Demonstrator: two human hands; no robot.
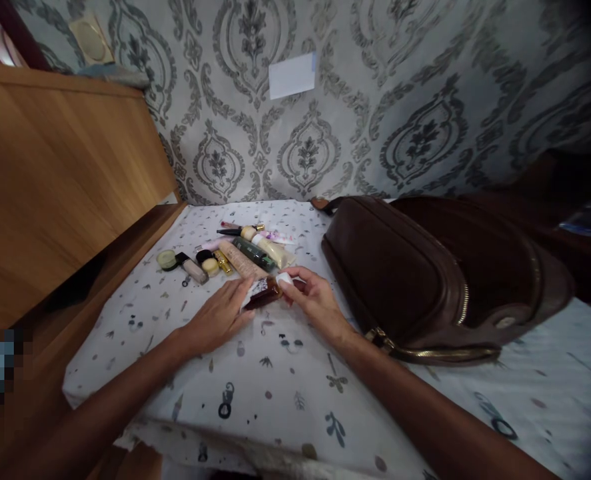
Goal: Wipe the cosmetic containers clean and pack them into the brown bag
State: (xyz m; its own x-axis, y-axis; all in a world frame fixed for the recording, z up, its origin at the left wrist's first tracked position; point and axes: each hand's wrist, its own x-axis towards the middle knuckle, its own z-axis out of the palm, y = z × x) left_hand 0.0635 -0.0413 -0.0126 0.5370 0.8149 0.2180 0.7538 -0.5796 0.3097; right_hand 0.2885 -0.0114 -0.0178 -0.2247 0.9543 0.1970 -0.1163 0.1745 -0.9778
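A small amber bottle [263, 295] with a white cap and pale label lies on its side between my hands, low over the printed cloth or resting on it; I cannot tell which. My left hand [225, 310] grips its base end, thumb below and fingers above. At the other end, my right hand [311, 297] pinches the white cap [284, 279] between thumb and fingers. Just beyond lie a peach tube [240, 259], a dark green tube [253, 252], a cream tube with a white cap [275, 251] and a gold tube [222, 261].
An unzipped brown leather bag [395, 267] stands at the right. Left of the tubes are a black-capped bottle [193, 268], a round green-lidded pot [166, 259] and a small yellowish jar [210, 267]. A wooden cabinet [65, 147] borders the left; patterned wall behind.
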